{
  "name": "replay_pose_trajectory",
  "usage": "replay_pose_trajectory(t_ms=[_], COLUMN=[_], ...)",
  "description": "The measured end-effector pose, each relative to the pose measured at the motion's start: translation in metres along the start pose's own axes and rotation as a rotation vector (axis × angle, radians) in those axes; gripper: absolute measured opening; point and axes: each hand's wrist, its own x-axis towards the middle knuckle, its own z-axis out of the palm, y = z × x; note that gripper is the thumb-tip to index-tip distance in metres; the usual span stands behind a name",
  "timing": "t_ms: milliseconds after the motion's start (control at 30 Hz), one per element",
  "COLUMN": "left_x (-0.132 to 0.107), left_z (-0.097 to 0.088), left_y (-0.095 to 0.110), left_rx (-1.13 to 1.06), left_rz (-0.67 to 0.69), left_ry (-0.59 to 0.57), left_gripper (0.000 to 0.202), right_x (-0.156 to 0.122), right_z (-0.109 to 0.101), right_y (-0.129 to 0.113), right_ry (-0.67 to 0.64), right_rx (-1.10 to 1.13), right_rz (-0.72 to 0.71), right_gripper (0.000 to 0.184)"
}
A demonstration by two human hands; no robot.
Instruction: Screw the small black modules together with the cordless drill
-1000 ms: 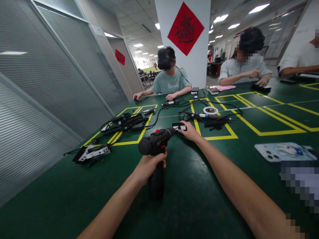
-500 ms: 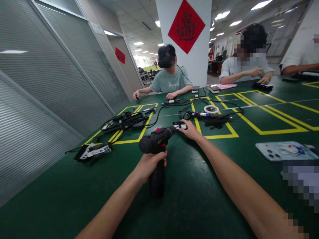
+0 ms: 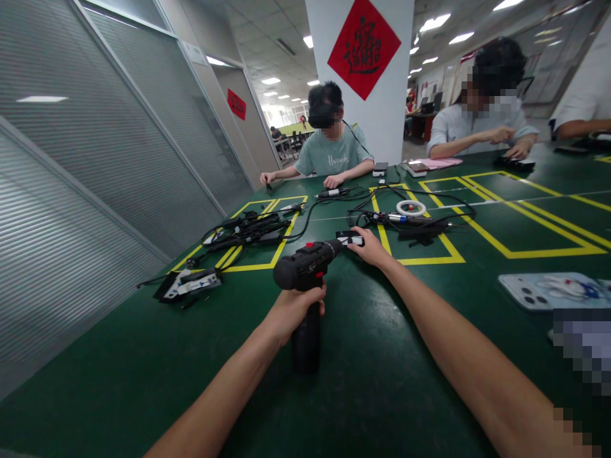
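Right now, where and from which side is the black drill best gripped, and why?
Probably by the handle, from the near side, as the left hand grips it. The handle drops below the drill's body; such a grip likely stays clear of the chuck, which points away toward the small piece in the right hand.

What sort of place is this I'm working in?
Probably an office used for bench work: a green table marked out in yellow tape, a cordless drill in hand, and a partition with blinds alongside.
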Motion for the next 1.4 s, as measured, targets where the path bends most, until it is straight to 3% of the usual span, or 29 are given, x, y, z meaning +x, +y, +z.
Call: replay_pose_trajectory(t_ms=[1400], left_x=[-0.002], left_z=[0.0023], left_y=[0.0019], left_rx=[0.003], left_rz=[-0.008], left_ry=[0.02], left_gripper=[0.023], right_x=[-0.0015], right_z=[-0.0022], right_y=[-0.0038], right_ry=[0.0], right_rx=[-0.007], right_rz=[-0.007], right_gripper=[0.05])
